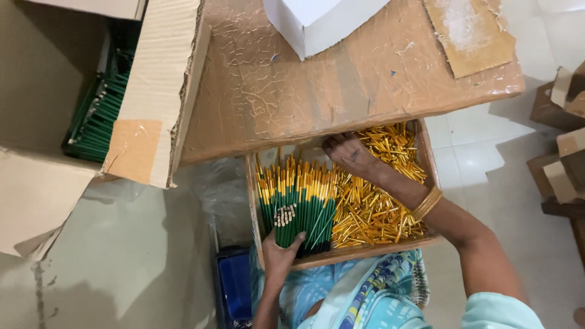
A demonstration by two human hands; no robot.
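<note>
While you look down into the shallow cardboard tray (426,159) at the lower middle of the frame, your left hand (279,254) is closed around the lower ends of a bundle of green pencils (297,207); its grip is wrapped on the bundle, thumb up against the front. The pencils stand packed together in the left half of the tray, green shafts with yellow bands toward their far ends, and a few pale round ends show in a cluster just above your thumb.

Your right hand (352,153) reaches in from the lower right of the frame, with a gold bangle (426,203) on the wrist. It lies palm down on the heap of gold metal ferrules (372,210) that fills the right half of the tray, fingers curled toward the tray's far edge under the overhang of the desk (365,79). You cannot tell whether that grip has hold of any ferrules, since the fingertips are hidden.

The desk is wrapped in brown tape and crosses the upper middle of the frame, with a white box (320,21) on it at the top. At the upper left an open carton (152,103) holds more green pencils (100,113). A blue object (234,289) sits at the bottom, just left of the tray.
</note>
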